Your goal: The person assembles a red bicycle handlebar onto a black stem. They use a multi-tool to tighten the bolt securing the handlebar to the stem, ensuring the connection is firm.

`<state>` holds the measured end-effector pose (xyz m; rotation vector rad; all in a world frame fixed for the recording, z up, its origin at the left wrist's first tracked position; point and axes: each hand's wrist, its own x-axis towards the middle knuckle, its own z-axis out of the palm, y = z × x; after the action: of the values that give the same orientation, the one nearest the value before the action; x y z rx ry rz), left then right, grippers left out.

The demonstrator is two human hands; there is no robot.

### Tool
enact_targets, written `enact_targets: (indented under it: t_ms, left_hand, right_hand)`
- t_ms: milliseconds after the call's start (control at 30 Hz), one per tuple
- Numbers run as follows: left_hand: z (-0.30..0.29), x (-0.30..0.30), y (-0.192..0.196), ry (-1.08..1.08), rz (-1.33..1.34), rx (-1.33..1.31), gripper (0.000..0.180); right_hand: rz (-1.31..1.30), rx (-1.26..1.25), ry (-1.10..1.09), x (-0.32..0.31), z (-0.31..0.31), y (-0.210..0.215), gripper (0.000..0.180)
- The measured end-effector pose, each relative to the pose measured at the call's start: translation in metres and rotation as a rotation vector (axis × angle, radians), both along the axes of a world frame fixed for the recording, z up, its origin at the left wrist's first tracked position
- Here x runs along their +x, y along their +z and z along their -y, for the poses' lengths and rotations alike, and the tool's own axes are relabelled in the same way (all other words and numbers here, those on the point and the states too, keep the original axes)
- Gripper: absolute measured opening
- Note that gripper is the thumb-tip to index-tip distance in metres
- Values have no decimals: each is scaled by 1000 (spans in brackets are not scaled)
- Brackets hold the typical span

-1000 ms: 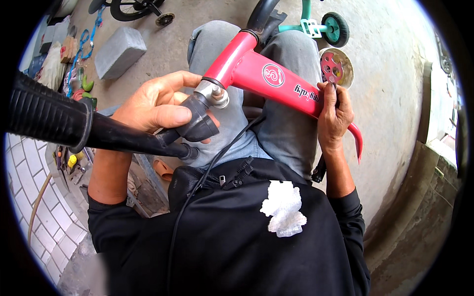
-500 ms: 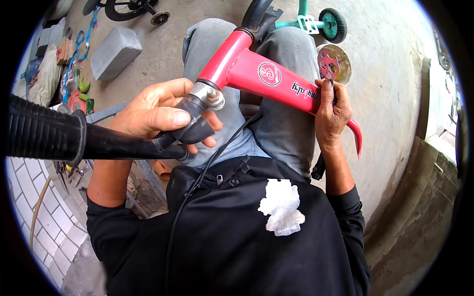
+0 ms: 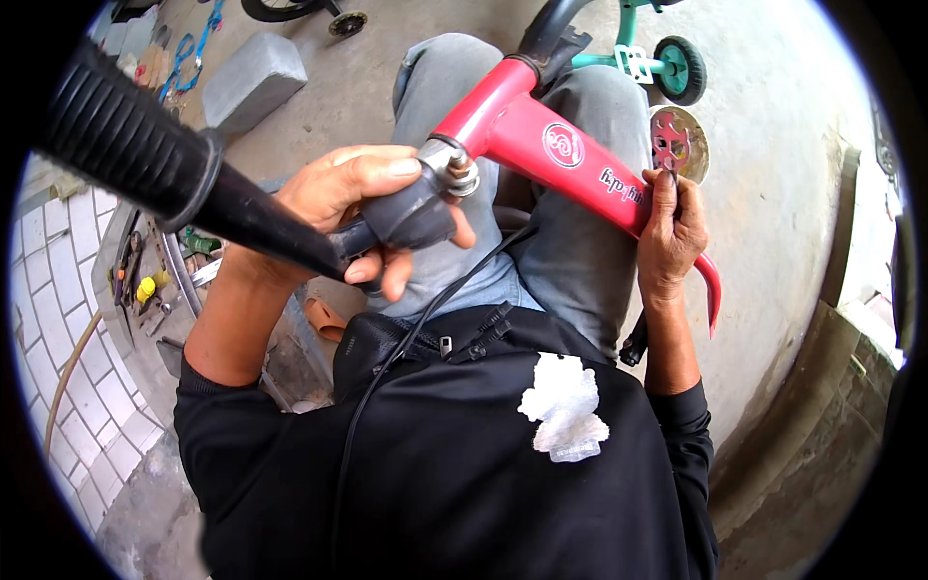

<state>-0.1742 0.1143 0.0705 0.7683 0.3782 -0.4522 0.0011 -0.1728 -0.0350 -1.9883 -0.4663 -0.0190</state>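
Observation:
A red children's bike frame (image 3: 527,135) lies slanted across my lap, its head tube toward the upper middle. At the tube's near end is a silver clamp (image 3: 440,158) with a bolt and nut (image 3: 462,180). My left hand (image 3: 333,193) is wrapped around the black handlebar (image 3: 275,220) beside this clamp, against a black plastic cover (image 3: 416,217). The bar's ribbed grip (image 3: 130,130) points to the upper left. Pinched in my right hand (image 3: 672,237) is a red flat multi-hole spanner (image 3: 669,140), held by the frame's right end; its handle is mostly hidden by the fingers.
A grey block (image 3: 256,82) stands on the floor at upper left. A turquoise small bike with a black wheel (image 3: 681,70) is beyond my knees. A round tub (image 3: 698,159) sits right of my knee. Tools, among them a yellow-ended one (image 3: 147,288), lie at left.
The handlebar has turned: its grip end has swung up and away, and my left hand has turned with it. My right hand still holds the spanner. The whole view has shifted slightly.

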Motion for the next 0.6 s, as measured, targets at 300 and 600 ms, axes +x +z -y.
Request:
enact_targets:
  t_ms: [300,600]
  left_hand:
    - [10,0,9,45,-87,29,45]
    - [17,1,6,69,-118,3,44]
  right_hand:
    - [95,-40,1,2,1,0,13]
    - [11,28,-17,1,6,1,10]
